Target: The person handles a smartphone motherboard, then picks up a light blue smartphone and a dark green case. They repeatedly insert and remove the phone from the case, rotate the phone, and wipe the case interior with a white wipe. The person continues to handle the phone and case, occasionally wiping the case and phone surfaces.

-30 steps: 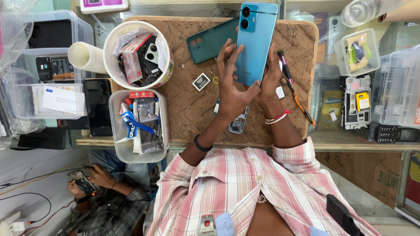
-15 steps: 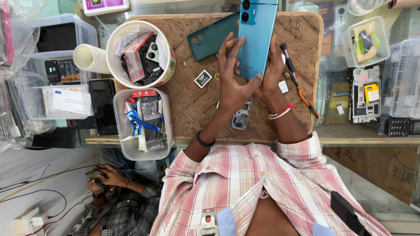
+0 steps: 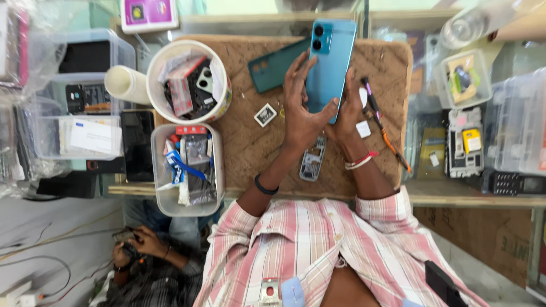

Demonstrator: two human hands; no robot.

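Observation:
Both my hands hold a light blue smartphone upright over a brown cork mat, its back and camera block facing me. My left hand wraps the phone's left edge with its thumb across the lower back. My right hand grips the lower right edge. A dark green phone back cover lies just left of the phone. Under my wrists rests a small grey phone frame, and a little square part lies to the left of my left hand.
A round white tub of parts and a clear box of tools stand to the left. Slim tools lie to the right. Clear part boxes line the right side. Another person's hands hold a device below left.
My hands and the blue phone have stayed together over the mat. My left fingers have shifted a little along the phone's back; the view has wobbled slightly.

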